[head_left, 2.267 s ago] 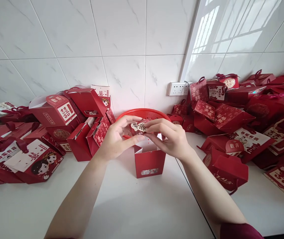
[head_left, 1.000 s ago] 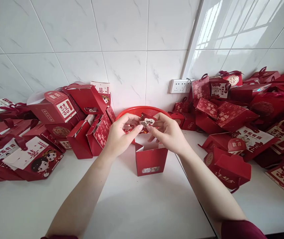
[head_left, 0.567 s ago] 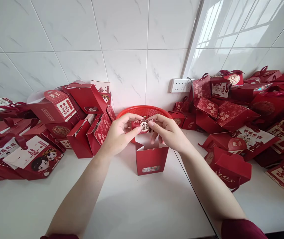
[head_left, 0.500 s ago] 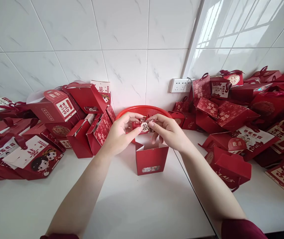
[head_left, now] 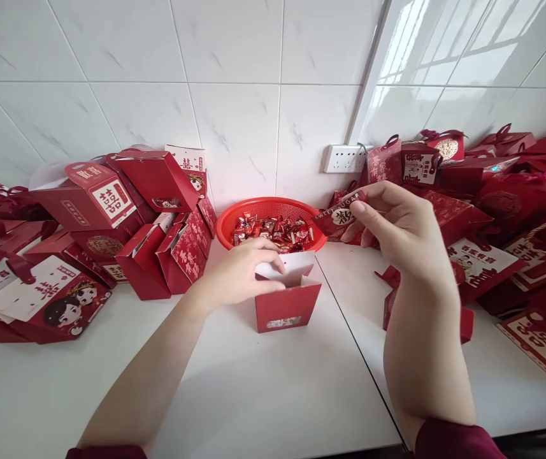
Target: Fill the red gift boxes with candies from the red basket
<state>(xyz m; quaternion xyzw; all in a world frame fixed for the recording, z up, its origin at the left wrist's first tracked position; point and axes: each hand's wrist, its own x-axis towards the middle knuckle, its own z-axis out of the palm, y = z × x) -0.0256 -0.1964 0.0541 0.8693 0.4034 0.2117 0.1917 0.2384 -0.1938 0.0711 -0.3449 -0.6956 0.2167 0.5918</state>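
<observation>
The right hand (head_left: pixel 404 229) pinches a packet (head_left: pixel 337 218) by one end, leaving most uncovered; the left hand (head_left: pixel 234 275), loosely spread, is at the box (head_left: pixel 290 305) (perhaps to steady it).

Wall tiles (head_left: pixel 232 41), a power socket (head_left: pixel 343 159) and white tabletop (head_left: pixel 263 395) suggest a home.

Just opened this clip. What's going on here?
A person's right hand holds up a red packet printed SWEET SUGAR, to the right of an open red gift box. The left hand is at the box's open top, thumb and fingers apart; whether it touches the box is hard to tell. Behind the box, a red plastic basket holds wrapped candies. More red gift boxes crowd both sides.
</observation>
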